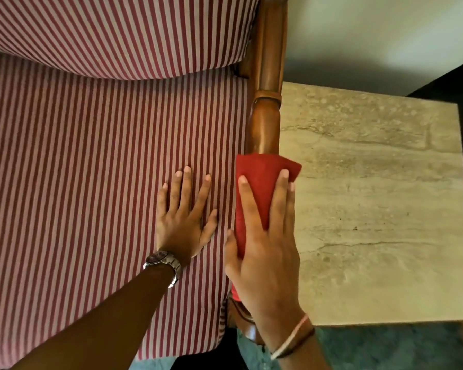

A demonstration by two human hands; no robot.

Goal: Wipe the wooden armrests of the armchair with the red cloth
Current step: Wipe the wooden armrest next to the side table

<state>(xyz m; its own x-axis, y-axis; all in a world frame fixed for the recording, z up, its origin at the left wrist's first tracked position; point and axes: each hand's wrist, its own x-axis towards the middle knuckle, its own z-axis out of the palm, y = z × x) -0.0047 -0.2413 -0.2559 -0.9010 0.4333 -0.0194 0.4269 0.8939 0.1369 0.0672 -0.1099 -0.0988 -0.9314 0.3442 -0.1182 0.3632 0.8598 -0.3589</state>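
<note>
A pale stone-topped counter (pixel 372 209) with brown veining stood to the right of a striped armchair, on a greenish floor (pixel 385 348) under a light wall (pixel 372 30). Nearest the camera, two bare forearms reached forward from the bottom edge. The left hand (pixel 183 222) wore a metal wristwatch (pixel 162 263) and lay flat and open, fingers spread, palm down on the red-and-white striped seat cushion (pixel 91 182), holding nothing. Just to its right, the right hand (pixel 265 249), with thin bands (pixel 292 340) at the wrist, pressed down on the red cloth (pixel 262 172), fingers extended over it and the thumb tucked along the cloth's left side, so the cloth was clasped around the wooden armrest (pixel 265 129). The cloth was draped over the rail beneath that hand, its far edge showing just past the fingertips and a small red corner peeking out below the palm. Below the right hand's wrist a bit of the armrest's front end and support (pixel 247 327) was visible. Beyond the fingertips the bare, polished brown armrest ran away from the hand toward the chair's back, with a turned joint partway along. Farther still, left of the rail, the striped back cushion (pixel 118 36) bulged over the seat. A dark piece of furniture (pixel 460 76) sat beyond the counter's far right corner.
</note>
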